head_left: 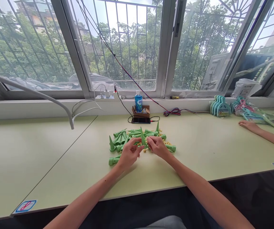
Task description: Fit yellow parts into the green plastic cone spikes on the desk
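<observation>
My left hand (129, 153) pinches a pointed green plastic spike (143, 136) by its wide lower end, tip upward. Close beside it, my right hand (158, 146) has its thumb and finger pressed together at the spike's side; whatever is between them is too small to make out. Around and behind both hands lies a pile of similar green spikes (121, 138), most on their sides. One spike (112, 144) stands upright at the pile's left. Small yellow pieces (169, 143) are scattered among them, partly hidden by my hands.
Behind the pile, a phone (141, 120) with cables lies before a small cardboard box (145, 111) and a blue bottle (138, 102). Coiled wire (172, 111) sits to their right. Bagged turquoise items (220, 106) are at far right, near another person's hand (249, 126). A white tube (55, 92) hangs over the left.
</observation>
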`<state>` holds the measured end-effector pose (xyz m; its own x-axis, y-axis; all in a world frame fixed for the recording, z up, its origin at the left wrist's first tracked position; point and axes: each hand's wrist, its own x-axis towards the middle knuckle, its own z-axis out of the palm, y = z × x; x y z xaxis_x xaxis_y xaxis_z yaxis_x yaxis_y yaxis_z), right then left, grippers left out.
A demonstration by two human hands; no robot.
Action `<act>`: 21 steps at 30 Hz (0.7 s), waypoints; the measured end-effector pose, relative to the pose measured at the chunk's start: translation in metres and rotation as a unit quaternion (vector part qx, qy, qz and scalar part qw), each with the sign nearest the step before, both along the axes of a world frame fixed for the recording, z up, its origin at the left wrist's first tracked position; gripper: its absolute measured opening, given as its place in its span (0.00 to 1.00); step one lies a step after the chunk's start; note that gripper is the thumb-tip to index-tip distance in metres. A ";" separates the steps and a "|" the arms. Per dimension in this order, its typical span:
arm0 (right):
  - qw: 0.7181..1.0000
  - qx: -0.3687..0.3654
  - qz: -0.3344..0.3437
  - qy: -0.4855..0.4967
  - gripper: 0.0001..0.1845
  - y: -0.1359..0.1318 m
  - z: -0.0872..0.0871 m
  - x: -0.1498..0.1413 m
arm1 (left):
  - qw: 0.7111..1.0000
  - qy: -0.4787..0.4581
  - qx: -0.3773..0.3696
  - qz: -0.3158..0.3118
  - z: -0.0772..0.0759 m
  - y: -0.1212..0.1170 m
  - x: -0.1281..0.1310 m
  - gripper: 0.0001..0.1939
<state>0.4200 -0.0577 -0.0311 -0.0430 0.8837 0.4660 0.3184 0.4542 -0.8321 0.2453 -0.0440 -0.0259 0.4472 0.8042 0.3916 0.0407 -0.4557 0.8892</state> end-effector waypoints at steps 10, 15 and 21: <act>0.999 0.011 -0.031 0.007 0.25 -0.001 0.004 -0.003 | 0.998 0.007 0.031 0.056 -0.002 0.002 0.003 0.14; 1.000 0.012 -0.009 0.023 0.22 -0.001 0.003 0.000 | 0.999 -0.004 -0.033 0.030 0.001 0.002 0.004 0.20; 0.999 0.011 0.038 0.027 0.22 0.001 -0.002 0.002 | 0.994 -0.009 -0.102 -0.048 0.001 0.006 0.003 0.22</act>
<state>0.4215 -0.0568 -0.0330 -0.0835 0.8688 0.4880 0.2376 0.4930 -0.8370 0.2483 -0.0385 -0.0252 0.5197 0.8221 0.2326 -0.0102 -0.2663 0.9638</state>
